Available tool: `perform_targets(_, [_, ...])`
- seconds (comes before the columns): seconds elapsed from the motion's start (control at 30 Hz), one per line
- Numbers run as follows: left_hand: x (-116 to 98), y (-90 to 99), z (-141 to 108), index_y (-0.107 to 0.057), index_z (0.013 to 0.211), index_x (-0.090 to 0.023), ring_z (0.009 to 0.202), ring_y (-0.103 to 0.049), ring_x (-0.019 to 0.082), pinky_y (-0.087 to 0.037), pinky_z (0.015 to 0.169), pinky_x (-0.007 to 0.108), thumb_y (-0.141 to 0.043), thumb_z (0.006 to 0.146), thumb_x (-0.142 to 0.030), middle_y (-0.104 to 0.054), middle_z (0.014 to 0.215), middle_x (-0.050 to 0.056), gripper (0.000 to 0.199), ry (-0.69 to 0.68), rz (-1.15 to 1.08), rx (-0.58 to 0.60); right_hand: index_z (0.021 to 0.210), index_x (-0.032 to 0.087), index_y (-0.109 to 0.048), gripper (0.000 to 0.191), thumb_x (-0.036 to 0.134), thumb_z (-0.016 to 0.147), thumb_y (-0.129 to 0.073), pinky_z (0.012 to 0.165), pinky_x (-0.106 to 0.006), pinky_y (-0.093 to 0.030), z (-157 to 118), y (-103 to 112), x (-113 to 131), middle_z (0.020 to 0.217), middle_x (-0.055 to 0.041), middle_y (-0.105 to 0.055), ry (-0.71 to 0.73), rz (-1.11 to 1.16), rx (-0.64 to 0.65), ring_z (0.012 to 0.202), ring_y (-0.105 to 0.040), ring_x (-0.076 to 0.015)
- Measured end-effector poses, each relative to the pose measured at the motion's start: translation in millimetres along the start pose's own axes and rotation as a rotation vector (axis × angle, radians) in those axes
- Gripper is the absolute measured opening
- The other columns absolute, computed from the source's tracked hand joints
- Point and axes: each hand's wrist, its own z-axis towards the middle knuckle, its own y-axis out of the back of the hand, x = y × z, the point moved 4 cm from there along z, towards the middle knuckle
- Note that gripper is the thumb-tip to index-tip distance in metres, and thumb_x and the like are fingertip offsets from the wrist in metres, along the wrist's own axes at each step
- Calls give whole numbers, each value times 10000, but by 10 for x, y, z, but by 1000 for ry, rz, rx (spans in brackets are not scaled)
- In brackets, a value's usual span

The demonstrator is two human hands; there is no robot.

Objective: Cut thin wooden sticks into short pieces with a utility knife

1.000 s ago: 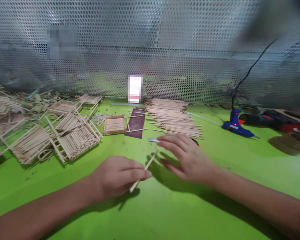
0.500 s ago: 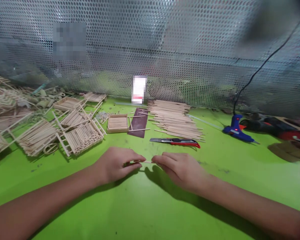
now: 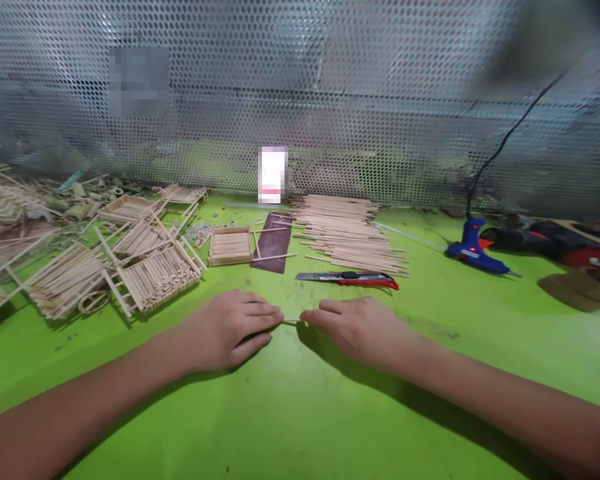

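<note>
Thin wooden stick (image 3: 294, 321) spans the small gap between the person's hands, lying roughly level and crosswise near the table's front edge, over the bright green work table (image 3: 300, 413). The left hand (image 3: 230, 329) pinches one end, its fingers pressed together and curled toward the stick. The right hand (image 3: 360, 330) appears to pinch the other end in the same way, though the head view hides the thumbs, so the exact contact is hard to judge. With a stick this slender, a light, even hold at the fingertips seems best, keeping both wrists steady because hard or uneven pressure could bend or snap it. Just beyond the hands lies a red-and-black utility knife (image 3: 347, 281), and farther away is a large pile of loose wooden sticks (image 3: 340, 233). To the left of that pile are a dark brown mat (image 3: 271, 243) and a small stick-built tray (image 3: 230, 246), with stick-built frames (image 3: 155, 277) spread farther left. On the far right stands a blue glue gun (image 3: 473, 250), its black cord (image 3: 505, 140) rising along a perforated metal screen (image 3: 300, 80) that closes off the far side of the table.
</note>
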Motion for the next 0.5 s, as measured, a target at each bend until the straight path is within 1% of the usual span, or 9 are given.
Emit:
perform_targets(0.1, [-7, 5, -3, -719, 1334, -181, 1163, -731, 241, -596, 1033, 459, -562, 1046, -233, -755, 1312, 87, 333, 43, -7, 26, 1168, 238, -720, 371, 42, 881, -589, 544, -297, -255, -2, -4, 12, 809, 18, -710, 18, -2, 26, 570, -564, -123])
perform_targets(0.2, [-32, -7, -7, -704, 1359, -154, 1218, -710, 259, -577, 1080, 481, -551, 1042, -235, -730, 1357, 97, 361, 62, -2, 33, 1162, 238, -709, 394, 25, 861, -572, 545, -301, -232, -5, -29, 16, 805, 14, -697, 15, 3, 51, 569, -542, -128])
perform_targets(0.33, [-71, -42, -13, -694, 1371, -127, 1234, -704, 276, -574, 1086, 500, -532, 1035, -223, -719, 1371, 120, 385, 49, 24, 41, 1159, 240, -699, 413, 7, 847, -563, 550, -307, -213, -5, -32, 26, 804, 9, -689, 8, 21, 66, 573, -529, -133])
perform_targets(0.43, [-86, -59, -28, -682, 1388, -118, 1244, -700, 287, -567, 1092, 508, -527, 1031, -230, -699, 1397, 132, 405, 65, 56, 62, 1141, 236, -701, 386, 15, 855, -566, 553, -312, -208, 6, -4, 40, 801, 6, -687, 6, 31, 71, 581, -528, -137])
perform_targets(0.5, [-81, -61, -40, -672, 1406, -132, 1262, -690, 286, -550, 1114, 503, -536, 1029, -247, -684, 1421, 128, 416, 88, 53, 65, 1126, 234, -707, 369, 20, 860, -566, 555, -314, -210, 15, 8, 41, 805, 4, -692, 0, 37, 70, 589, -532, -140])
